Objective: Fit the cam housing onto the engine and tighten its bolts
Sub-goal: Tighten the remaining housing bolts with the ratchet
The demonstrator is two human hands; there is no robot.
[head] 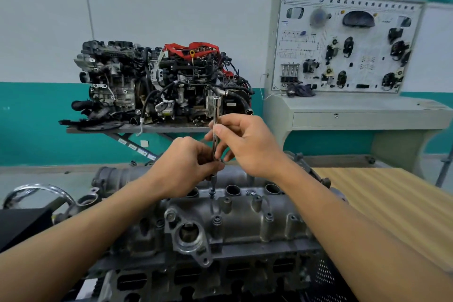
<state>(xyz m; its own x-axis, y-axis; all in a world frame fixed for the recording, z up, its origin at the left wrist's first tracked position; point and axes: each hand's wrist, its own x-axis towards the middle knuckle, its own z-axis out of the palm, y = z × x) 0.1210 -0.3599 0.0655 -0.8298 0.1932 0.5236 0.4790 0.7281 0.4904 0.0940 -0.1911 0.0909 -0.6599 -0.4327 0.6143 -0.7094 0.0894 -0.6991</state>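
\- engine (171,277) down front, cam housing (245,218) sitting on top of it?
\- yes. left hand (186,162) pinches the long driver (216,110) low, right hand (245,144) pinches it higher, over a bolt (211,192).

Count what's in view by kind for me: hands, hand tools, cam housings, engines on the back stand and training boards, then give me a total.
Hands: 2, left hand and right hand
Hand tools: 1, the extension bar both hands grip
Cam housing: 1
Engines on the back stand: 2, dark engine and red-topped engine
Training board: 1
Total: 7
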